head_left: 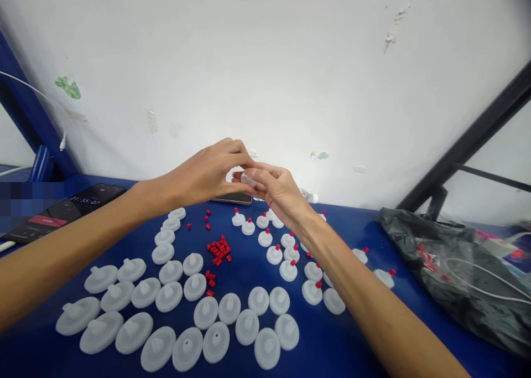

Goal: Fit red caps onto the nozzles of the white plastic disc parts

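Currently L hand [226,166] + R hand [276,187] fingers nearly closed, pinching white disc [249,180] btwn | red caps [219,250] mid-table, plain discs [145,292] near left | capped discs [287,270] right

Red caps [219,249], whitish discs [158,348], plain blue tabletop [232,220].

One head cam only, worn on the person's head, so no 2nd view shares any of the scene. It looks fwd and down over the blue worktop [332,334], w/ the pale wall [265,62] filling the upper half. Forearms enter from the lower L and R edges; hands meet approx. mid-frame, at arm's reach. Near part of worktop sits closest, at bottom.
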Demonstrator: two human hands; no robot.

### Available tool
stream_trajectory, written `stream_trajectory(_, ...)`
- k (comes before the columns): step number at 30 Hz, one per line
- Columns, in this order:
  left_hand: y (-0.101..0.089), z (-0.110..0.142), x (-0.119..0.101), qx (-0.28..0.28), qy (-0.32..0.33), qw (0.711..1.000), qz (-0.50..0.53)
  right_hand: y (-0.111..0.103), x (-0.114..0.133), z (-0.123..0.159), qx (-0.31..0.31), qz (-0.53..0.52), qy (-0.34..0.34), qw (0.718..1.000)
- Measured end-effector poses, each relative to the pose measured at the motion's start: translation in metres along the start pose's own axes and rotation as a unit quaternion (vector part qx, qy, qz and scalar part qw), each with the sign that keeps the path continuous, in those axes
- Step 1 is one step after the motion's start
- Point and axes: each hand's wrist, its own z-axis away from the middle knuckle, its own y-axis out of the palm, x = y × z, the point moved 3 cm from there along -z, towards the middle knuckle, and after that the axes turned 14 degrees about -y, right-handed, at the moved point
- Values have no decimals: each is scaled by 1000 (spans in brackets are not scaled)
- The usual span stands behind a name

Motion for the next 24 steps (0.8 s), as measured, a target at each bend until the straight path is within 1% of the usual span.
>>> stream_trajectory(2, 1, 0, 2, 2, 3, 1000, -14, 1, -2, 0, 6, -7, 5, 1000)
stream_trajectory(4, 4, 0, 6, 20, -1, 999, -29, 1, -5, 1, 4, -4, 18, 1000)
stream_trajectory(6, 9, 0, 11, 44, -12, 998, -39, -1, -9, 1, -7, 43, 29, 999)
stream_trajectory(7, 12, -1, 13, 56, -18, 997, -42, -3, -11, 1, -13, 91, 24, 996)
stream_trajectory(8, 15, -1, 16, 66, -24, 997, -44, -5, -12, 1, -16, 155, 7, 988)
stream_trajectory(10, 21, -1, 20, 86, -34, 995, -48, -7, -12, 1, -15, 288, -46, 957)
stream_trajectory(12, 26, -1, 23, 103, -45, 992, -50, -8, -12, 1, -10, 371, -91, 924)
stream_trajectory(13, 29, -1, 24, 110, -52, 991, -51, -9, -12, 1, -6, 391, -101, 915)
stream_trajectory(18, 40, 1, 27, 142, -80, 985, -52, -12, -12, 0, 23, 417, -104, 902)
stream_trajectory(24, 51, 4, 32, 156, -117, 979, -56, -13, -13, 1, 12, 453, -80, 888)
